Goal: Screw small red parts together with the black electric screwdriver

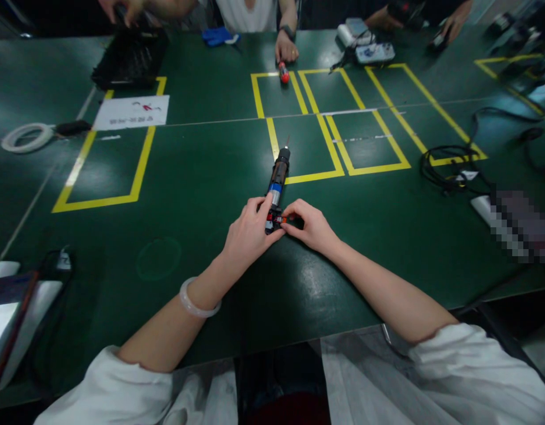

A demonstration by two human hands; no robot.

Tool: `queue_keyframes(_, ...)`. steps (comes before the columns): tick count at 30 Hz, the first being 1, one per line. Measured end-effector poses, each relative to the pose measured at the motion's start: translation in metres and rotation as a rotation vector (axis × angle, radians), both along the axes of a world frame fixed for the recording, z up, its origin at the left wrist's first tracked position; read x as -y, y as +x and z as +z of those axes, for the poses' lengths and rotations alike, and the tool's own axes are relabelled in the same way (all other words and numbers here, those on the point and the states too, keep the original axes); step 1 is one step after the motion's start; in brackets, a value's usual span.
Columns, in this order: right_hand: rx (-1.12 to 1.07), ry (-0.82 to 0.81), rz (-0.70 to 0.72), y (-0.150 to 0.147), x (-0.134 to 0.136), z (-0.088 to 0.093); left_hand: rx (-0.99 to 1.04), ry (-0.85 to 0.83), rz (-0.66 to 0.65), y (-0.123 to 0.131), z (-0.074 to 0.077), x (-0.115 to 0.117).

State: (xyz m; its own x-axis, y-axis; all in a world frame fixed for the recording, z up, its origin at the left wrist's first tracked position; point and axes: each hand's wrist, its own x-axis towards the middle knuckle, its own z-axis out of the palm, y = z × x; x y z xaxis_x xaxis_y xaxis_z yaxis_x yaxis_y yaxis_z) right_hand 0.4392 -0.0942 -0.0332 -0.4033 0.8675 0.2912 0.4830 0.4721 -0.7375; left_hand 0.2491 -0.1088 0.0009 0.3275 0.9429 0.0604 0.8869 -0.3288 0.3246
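Holding left hand (pixel 248 230): fingers and thumb closed around the near end of the electric screwdriver (pixel 278 171), no gap showing.
Right hand (pixel 314 227): at three o'clock of that end, fingertips almost together at an orange piece (pixel 284 220); pinched or merely touched, can't tell.
Screwdriver axis: bit towards one o'clock, mid-table, body stretching beyond both hands; left is nearer, overlapping it.
Hard to see: red parts (pixel 269 217) between fingers, tiny; left fingertips hidden.

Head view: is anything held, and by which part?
The left hand holds the tool by its near end; the right hand touches that end's orange part.
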Motion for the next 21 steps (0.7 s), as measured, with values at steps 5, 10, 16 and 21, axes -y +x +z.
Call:
queue_keyframes(5, -0.049, -0.016, 0.020, -0.0004, -0.0001, -0.0028, -0.053, 0.013, 0.015, 0.0018, 0.0023, 0.0020)
queue_keyframes(10, -0.067, 0.003, 0.071, 0.0005, 0.0022, 0.0012, -0.126, 0.057, 0.022, 0.0035, 0.0030, 0.0038)
queue_keyframes(16, -0.091, 0.014, 0.077, 0.0013, 0.0044, 0.0024, -0.159, 0.082, 0.044, 0.0074, 0.0021, 0.0045)
queue_keyframes(21, -0.034, 0.036, 0.076, -0.0005, 0.0060, 0.0013, -0.170, 0.086, 0.056, 0.0085, 0.0017, 0.0038)
